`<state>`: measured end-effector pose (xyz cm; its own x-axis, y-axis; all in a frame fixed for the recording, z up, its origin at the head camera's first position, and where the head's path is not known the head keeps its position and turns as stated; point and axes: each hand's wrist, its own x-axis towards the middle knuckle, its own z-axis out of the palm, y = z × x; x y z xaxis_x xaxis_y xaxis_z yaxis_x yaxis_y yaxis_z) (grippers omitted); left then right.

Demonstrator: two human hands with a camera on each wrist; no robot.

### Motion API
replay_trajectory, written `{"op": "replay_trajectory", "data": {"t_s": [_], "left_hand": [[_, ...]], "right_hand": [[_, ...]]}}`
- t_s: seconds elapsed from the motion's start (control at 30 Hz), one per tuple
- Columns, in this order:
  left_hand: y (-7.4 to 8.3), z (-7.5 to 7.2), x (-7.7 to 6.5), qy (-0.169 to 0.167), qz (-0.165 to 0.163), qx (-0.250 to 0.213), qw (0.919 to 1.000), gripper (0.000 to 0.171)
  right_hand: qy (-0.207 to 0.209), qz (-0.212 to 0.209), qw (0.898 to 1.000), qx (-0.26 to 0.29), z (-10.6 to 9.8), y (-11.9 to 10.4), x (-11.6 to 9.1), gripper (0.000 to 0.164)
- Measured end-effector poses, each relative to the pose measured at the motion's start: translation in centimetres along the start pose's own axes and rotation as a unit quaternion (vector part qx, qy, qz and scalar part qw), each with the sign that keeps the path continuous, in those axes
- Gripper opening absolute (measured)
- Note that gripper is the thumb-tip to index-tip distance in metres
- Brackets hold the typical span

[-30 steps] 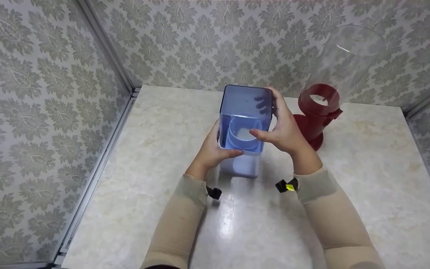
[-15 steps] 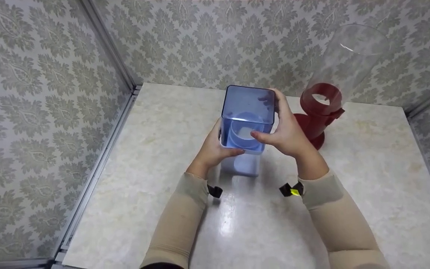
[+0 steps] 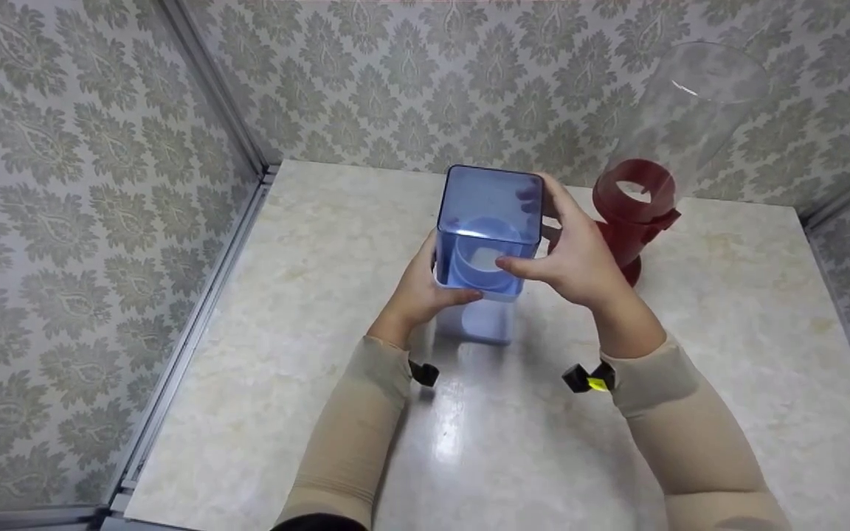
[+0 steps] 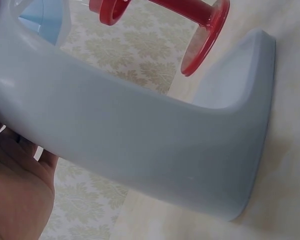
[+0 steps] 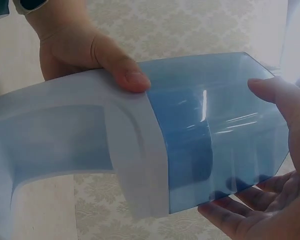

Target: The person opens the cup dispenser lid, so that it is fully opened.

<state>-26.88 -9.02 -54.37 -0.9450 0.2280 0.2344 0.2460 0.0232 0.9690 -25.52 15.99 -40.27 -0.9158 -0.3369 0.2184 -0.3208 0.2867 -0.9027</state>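
A white dispenser stand with a curved neck and flat base stands upright on the table. On its top collar sits a see-through blue box-shaped container, with a round opening visible inside it. My left hand grips the collar from the left, its thumb lying along the front edge. Around the blue container's right side are the fingers of my right hand, with the thumb on its front face. In the right wrist view, the container meets the white collar along a straight seam. The left fingers are mostly hidden behind the stand.
A red stand carrying a tall clear cylinder stands just right of my right hand, at the back of the marble-patterned table. Patterned wall panels close off the back and sides.
My right wrist and forearm have swung slightly to the right, with the hand still on the blue container. My left hand and the white stand stay nearly in place.
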Motion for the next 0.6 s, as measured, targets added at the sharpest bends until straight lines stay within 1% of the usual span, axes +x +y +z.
{"op": "replay_trajectory", "data": {"t_s": [0.1, 0.17, 0.37, 0.5, 0.6], "left_hand": [[0.07, -0.13, -0.09, 0.000, -0.004, 0.009, 1.0000, 0.155], [0.08, -0.14, -0.14, -0.001, -0.004, 0.010, 0.9999, 0.152], [0.18, -0.28, -0.21, -0.003, 0.010, 0.008, 0.9999, 0.143], [0.16, -0.20, -0.25, -0.001, 0.009, 0.007, 0.9999, 0.147], [-0.03, -0.15, -0.20, -0.006, 0.012, -0.009, 0.9999, 0.148]], "right_hand": [[0.011, -0.006, 1.000, 0.008, 0.20, 0.06, -0.13, 0.111], [0.015, -0.013, 1.000, 0.016, 0.31, 0.16, -0.26, 0.111], [0.027, -0.038, 0.999, 0.020, 0.65, 0.35, -0.47, 0.111], [0.030, -0.044, 0.998, 0.020, 0.68, 0.37, -0.51, 0.112], [0.023, -0.038, 0.999, 0.025, 0.52, 0.09, -0.41, 0.112]]}}
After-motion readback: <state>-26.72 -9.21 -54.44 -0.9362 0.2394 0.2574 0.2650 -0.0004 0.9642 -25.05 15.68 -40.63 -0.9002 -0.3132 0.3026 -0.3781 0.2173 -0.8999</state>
